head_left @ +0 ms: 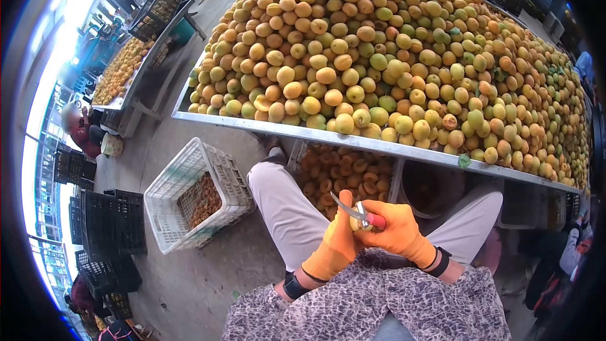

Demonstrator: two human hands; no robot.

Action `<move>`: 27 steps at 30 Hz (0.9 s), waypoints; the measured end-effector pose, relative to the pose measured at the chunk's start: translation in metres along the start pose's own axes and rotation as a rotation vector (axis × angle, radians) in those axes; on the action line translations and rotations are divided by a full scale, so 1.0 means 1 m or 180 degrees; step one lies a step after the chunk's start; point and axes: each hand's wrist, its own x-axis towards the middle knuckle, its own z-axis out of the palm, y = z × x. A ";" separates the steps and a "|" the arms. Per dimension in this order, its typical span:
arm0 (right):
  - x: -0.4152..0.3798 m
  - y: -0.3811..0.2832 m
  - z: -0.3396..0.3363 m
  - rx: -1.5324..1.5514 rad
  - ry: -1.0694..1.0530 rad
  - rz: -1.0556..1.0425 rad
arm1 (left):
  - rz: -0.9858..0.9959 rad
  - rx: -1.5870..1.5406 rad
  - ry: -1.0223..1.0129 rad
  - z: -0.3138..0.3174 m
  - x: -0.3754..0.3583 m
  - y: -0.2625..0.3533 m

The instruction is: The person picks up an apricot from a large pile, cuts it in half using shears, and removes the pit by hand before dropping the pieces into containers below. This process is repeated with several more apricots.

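left gloved hand [338, 247]: closed on a probable apricot [356, 222], mostly hidden, seemingly to steady it | right gloved hand [398, 232]: clasps red-handled curved knife [377, 221] beside it | halved apricots [346, 173]: below metal table [315, 135], near both hands, presumably for short reach

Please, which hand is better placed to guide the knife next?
Probably the right hand: it holds the red knife handle, while the left hand is beside the curved blade.
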 end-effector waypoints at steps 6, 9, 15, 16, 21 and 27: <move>-0.006 0.009 0.004 -0.0241 0.0258 -0.0016 | -0.0703 -0.0183 0.0544 0.001 0.010 -0.009; -0.006 0.016 0.001 0.0021 0.0100 0.0043 | -0.0707 -0.0305 0.0515 0.005 0.013 -0.001; -0.013 -0.033 -0.044 0.2719 0.0097 0.0835 | -0.0343 0.0163 -0.0481 0.014 0.009 0.029; -0.018 -0.042 -0.046 0.2895 0.0063 0.0870 | -0.0340 0.0192 -0.0503 0.020 0.006 0.033; -0.040 -0.050 -0.042 0.3204 0.0174 0.0838 | 0.0054 0.0218 -0.0604 0.037 0.008 0.043; -0.007 -0.074 -0.051 0.3423 0.0803 -0.1161 | -0.0628 -0.0038 -0.0936 0.058 0.013 0.041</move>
